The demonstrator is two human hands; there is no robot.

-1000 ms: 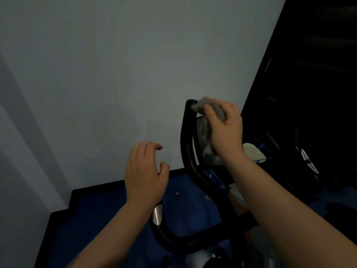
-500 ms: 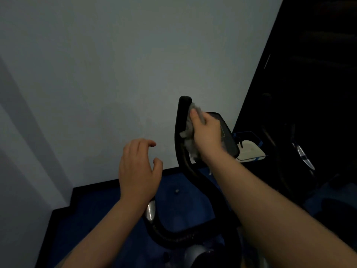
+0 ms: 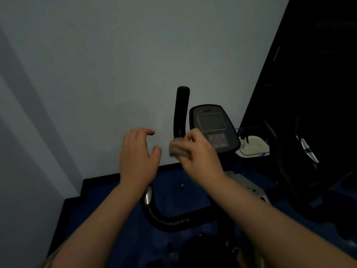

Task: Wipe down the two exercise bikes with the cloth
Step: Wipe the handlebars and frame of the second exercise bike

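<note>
Right now the right hand (image 3: 197, 151) is closed around a small grey cloth (image 3: 178, 149), bunched between thumb and fingers, held just in front of the lower part of the upright black handlebar grip (image 3: 180, 111) of the near exercise bike (image 3: 173, 219). Motion blur makes it unclear whether the cloth touches the grip. The left hand (image 3: 138, 157) is empty, fingers curled and spread apart, hovering to the left of the grip and apart from it, above the chrome sensor patch (image 3: 148, 196) on the curved bar.

Just right of the grip stands the bike's console (image 3: 212, 126), its grey screen facing the camera, its lower edge hidden partly behind the right hand. The grip's rounded top end stands free against the pale wall (image 3: 96, 74), with open wall space above and to the left. A black skirting strip (image 3: 100, 182) marks where the wall meets the blue floor (image 3: 183, 194), and bare floor shows between the two forearms.

Further right, a white tray (image 3: 255, 147) in a blue frame sits beside the console. Beyond it, in deep shadow, the second exercise bike (image 3: 309, 151) shows only a dark outline and a pale strip; a narrow gap of floor separates it from the near one.
</note>
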